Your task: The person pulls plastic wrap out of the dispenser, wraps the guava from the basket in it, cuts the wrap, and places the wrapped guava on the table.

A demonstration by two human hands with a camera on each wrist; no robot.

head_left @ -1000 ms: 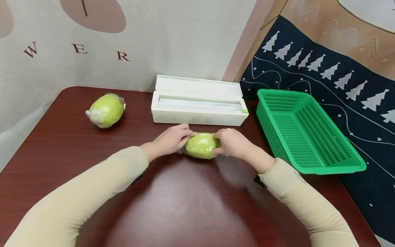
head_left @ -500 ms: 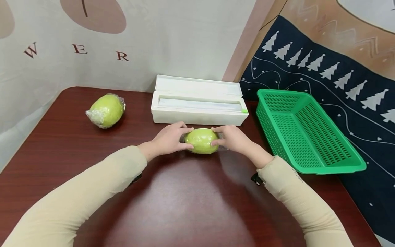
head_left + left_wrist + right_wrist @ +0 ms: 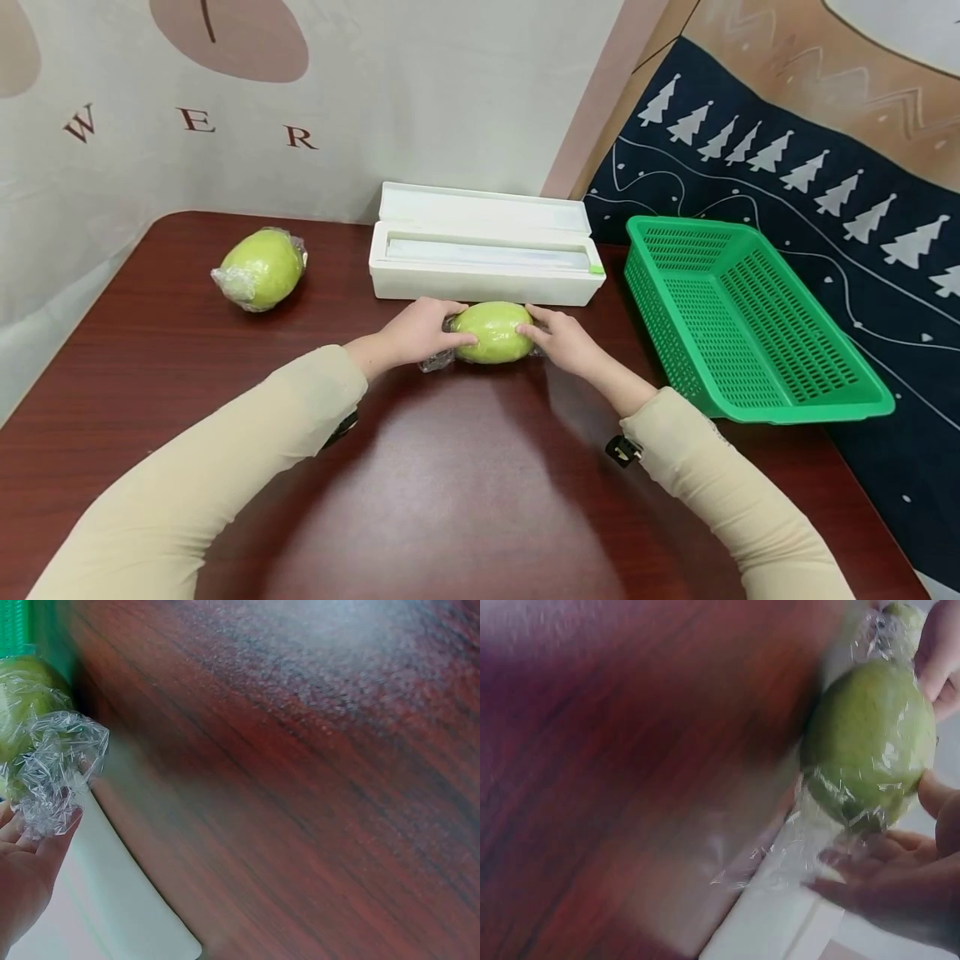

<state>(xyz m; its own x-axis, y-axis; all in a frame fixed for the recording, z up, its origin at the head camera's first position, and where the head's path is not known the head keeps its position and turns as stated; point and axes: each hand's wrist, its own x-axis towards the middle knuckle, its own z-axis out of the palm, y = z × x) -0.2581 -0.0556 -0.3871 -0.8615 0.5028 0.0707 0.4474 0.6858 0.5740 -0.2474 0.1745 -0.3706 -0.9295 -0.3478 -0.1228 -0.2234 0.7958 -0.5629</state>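
An oval yellow-green fruit [image 3: 492, 332] wrapped in clear cling film lies between both hands, close in front of the white cling film dispenser [image 3: 483, 287]. My left hand [image 3: 416, 335] holds its left end, thumb on the near side and fingers behind. A crumpled tail of film [image 3: 64, 761] sticks out there in the left wrist view. At the other end my right hand [image 3: 567, 339] grips the fruit, thumb on top. Loose film [image 3: 791, 844] spreads beside the right fingers in the right wrist view. The fruit's underside is hidden.
A second film-wrapped fruit [image 3: 262, 268] sits at the back left of the dark red wooden table [image 3: 465, 500]. The dispenser's lid [image 3: 483, 207] stands raised. At the right is a green perforated basket [image 3: 675, 367], and a curtain [image 3: 450, 92] hangs behind the table.
The fruit has shifted away from me toward the dispenser. My left thumb has moved onto its near side, and the right hand has changed its grip. The film tail at left shows more now.
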